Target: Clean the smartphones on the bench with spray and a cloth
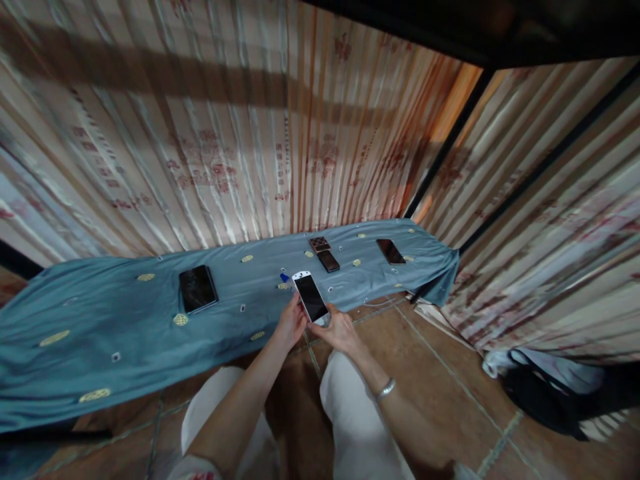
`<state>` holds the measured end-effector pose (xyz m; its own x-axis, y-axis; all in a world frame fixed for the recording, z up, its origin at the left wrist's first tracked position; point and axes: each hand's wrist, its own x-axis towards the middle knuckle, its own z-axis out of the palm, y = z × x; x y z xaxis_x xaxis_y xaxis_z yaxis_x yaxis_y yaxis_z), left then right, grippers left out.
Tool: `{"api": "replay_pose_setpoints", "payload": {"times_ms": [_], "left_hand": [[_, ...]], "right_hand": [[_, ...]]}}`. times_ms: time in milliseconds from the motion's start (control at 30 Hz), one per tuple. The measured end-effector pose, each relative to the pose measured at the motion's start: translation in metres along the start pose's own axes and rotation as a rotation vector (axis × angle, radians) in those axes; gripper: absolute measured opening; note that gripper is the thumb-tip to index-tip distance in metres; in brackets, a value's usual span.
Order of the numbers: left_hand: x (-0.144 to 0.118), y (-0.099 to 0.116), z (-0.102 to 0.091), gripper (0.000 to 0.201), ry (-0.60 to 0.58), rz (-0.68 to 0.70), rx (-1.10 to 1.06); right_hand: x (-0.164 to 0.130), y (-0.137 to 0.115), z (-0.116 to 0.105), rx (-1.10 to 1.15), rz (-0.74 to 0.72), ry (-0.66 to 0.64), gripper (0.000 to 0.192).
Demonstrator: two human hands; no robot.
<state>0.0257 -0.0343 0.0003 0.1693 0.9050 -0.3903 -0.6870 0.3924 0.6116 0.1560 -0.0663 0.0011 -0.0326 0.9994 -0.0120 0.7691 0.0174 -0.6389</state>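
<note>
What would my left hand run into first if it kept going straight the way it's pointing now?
Probably the blue cloth itself: the left hand, gripping the white phone, points up-right toward cloth near a small blue object. Depth is unclear.

phone in hands (311, 298): white frame, black screen
cloth (100, 313): dusty blue-teal, scattered yellow oval motifs and small white specks
tablet (198, 289): black, glossy
checked device (319, 244): dark brown checkerboard pattern
phone beside it (329, 261): black
far phone (391, 251): black, reddish sheen
curtain (210, 147): cream and orange vertical stripes, faded red print
floor (425, 360): reddish-brown tiles, pale grout
trousers (350, 413): off-white
bracelet (385, 389): silver
bag (545, 393): black
</note>
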Motion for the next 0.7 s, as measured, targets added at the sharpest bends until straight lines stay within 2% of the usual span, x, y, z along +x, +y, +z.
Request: {"api": "replay_pose_setpoints", "payload": {"times_ms": [67, 167, 267, 367, 433, 500, 533, 700], "left_hand": [[-0.002, -0.002, 0.001, 0.031, -0.046, 0.002, 0.017], [-0.006, -0.003, 0.001, 0.033, -0.086, -0.003, 0.038], [-0.009, -0.002, -0.002, 0.037, -0.054, -0.028, 0.068], [-0.012, 0.003, -0.006, 0.041, -0.002, -0.033, 0.113], [-0.016, 0.008, -0.01, 0.043, 0.011, -0.024, 0.133], [-0.022, 0.014, -0.014, 0.045, 0.012, -0.013, 0.146], [-0.025, 0.017, -0.016, 0.046, 0.007, -0.008, 0.15], [-0.042, 0.029, -0.031, 0.049, 0.01, 0.014, 0.151]], "right_hand": [[0.001, 0.008, 0.002, 0.092, 0.028, 0.01, 0.057], [0.002, 0.021, 0.009, 0.372, 0.08, -0.018, 0.044], [0.003, 0.031, 0.013, 0.677, 0.127, -0.069, 0.041], [0.009, 0.036, 0.007, 0.788, 0.192, -0.077, 0.042], [0.02, 0.038, -0.003, 0.752, 0.193, -0.047, 0.042], [0.036, 0.04, -0.016, 0.606, 0.193, -0.029, 0.044], [0.045, 0.041, -0.024, 0.49, 0.208, -0.028, 0.046], [0.102, 0.043, -0.053, 0.252, 0.264, 0.036, 0.049]]}}
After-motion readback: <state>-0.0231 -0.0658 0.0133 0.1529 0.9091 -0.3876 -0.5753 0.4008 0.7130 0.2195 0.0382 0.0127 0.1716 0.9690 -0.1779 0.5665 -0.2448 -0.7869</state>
